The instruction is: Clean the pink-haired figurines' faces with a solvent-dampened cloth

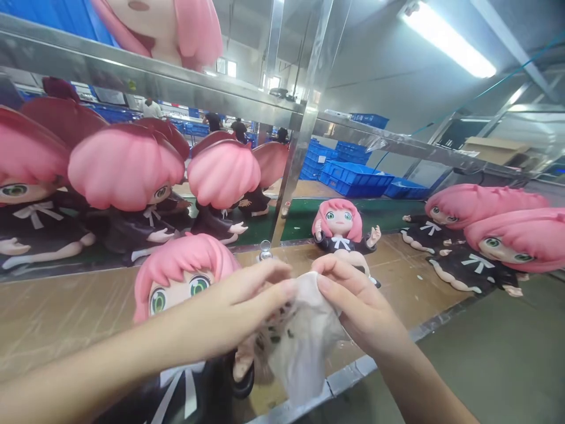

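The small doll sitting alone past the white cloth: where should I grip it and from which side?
Grip the small doll around its dark torso, coming from the front above. It sits upright facing you; the big pink head overhangs and both arms stick out sideways, so the narrow body probably gives the surest hold.

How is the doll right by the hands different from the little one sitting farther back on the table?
The near doll looks much bigger and is partly hidden behind the left hand; the far doll looks small and is in plain view, arms raised. Both hands, left and right hand, hold a white cloth. Both dolls share pink hair, green eyes, black dresses.

Both forearms reach forward and converge, the left hand (247, 303) and right hand (353, 300) with fingers curled, pinching.
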Demonstrator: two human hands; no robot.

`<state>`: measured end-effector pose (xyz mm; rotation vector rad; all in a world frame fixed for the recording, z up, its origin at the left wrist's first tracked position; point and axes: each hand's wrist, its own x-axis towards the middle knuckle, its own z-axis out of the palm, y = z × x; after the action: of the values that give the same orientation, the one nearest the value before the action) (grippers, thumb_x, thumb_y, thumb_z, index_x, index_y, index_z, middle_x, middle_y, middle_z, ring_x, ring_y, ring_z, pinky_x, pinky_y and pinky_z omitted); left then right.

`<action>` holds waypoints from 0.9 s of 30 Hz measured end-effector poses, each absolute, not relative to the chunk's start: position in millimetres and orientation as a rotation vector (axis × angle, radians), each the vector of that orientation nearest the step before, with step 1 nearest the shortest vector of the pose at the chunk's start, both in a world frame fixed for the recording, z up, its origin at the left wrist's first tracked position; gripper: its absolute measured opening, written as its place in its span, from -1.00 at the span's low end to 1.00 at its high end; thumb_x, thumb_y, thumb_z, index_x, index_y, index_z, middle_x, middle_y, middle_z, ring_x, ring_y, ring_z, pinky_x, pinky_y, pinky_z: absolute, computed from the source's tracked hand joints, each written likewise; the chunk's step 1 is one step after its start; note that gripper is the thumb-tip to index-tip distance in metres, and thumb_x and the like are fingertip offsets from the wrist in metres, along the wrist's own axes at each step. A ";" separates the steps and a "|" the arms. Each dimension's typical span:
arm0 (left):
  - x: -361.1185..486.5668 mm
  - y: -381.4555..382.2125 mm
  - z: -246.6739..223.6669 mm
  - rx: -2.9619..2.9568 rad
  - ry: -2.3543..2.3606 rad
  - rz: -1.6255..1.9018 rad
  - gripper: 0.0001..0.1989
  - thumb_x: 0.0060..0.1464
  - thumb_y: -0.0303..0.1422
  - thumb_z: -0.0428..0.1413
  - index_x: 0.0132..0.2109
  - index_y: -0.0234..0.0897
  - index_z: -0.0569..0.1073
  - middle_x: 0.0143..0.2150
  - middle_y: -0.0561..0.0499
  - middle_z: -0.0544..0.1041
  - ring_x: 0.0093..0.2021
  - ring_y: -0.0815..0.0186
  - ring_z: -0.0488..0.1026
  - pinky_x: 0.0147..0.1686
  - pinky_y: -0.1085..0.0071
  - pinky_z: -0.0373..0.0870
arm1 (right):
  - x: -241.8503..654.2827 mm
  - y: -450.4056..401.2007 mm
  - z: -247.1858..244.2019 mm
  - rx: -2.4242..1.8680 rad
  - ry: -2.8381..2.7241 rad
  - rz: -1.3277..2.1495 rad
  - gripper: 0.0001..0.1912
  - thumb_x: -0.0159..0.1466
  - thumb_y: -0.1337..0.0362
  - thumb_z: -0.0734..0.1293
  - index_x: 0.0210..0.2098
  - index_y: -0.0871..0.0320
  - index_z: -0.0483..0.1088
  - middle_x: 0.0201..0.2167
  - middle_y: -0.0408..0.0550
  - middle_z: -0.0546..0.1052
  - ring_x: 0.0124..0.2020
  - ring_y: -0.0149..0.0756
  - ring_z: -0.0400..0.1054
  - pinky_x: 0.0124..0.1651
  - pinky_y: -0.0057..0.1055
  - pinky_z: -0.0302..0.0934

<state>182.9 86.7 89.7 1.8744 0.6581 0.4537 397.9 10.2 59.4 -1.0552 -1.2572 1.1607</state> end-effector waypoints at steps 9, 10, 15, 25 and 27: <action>222.0 92.5 80.3 1.308 0.505 0.518 -0.66 0.16 -0.13 0.22 -0.34 -0.30 0.34 -0.53 0.21 0.27 -0.56 0.60 0.17 -0.61 0.79 0.12 | 404.7 6.3 49.8 -0.953 -0.955 1.432 -0.60 0.17 -0.01 0.50 -0.24 0.16 0.41 -0.45 -0.19 0.39 -0.49 -0.54 0.20 -0.42 -0.61 0.08; 222.2 90.3 78.3 1.279 0.540 0.511 -0.64 0.14 -0.09 0.22 -0.32 -0.27 0.33 -0.52 0.21 0.26 -0.58 0.59 0.17 -0.65 0.77 0.13 | 402.7 6.8 45.5 -0.927 -0.925 1.494 -0.58 0.15 -0.01 0.51 -0.23 0.18 0.43 -0.43 -0.16 0.41 -0.47 -0.52 0.23 -0.40 -0.60 0.10; 222.8 77.9 72.2 1.268 0.676 0.342 -0.54 0.10 0.15 0.10 -0.25 -0.12 0.23 -0.57 0.25 0.21 -0.78 0.54 0.05 -0.85 0.64 -0.03 | 392.8 9.2 30.2 -0.851 -0.894 1.666 -0.59 0.16 0.00 0.51 -0.32 0.26 0.49 -0.47 -0.13 0.38 -0.45 -0.50 0.23 -0.38 -0.58 0.09; 213.3 71.7 61.3 1.289 0.626 0.508 -0.59 0.20 0.05 0.09 -0.29 -0.21 0.28 -0.49 0.19 0.21 -0.58 0.54 0.11 -0.64 0.63 0.05 | 371.9 2.5 17.5 -0.569 -0.720 1.728 -0.67 0.25 0.04 0.44 -0.27 0.22 0.56 -0.45 -0.06 0.48 -0.41 -0.40 0.36 -0.23 -0.45 0.23; 211.7 66.3 58.6 1.330 0.578 0.606 -0.65 0.23 0.00 0.09 -0.23 -0.19 0.29 -0.44 0.19 0.22 -0.51 0.53 0.12 -0.55 0.63 0.10 | 362.0 -3.0 13.3 -0.516 -0.676 1.722 -0.59 0.25 -0.05 0.41 -0.20 0.19 0.55 -0.38 0.00 0.52 -0.33 -0.28 0.43 -0.18 -0.34 0.30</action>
<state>211.7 66.3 58.6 1.3303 0.5783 0.6063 362.0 -3.0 13.3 -0.5158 -0.6762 1.7221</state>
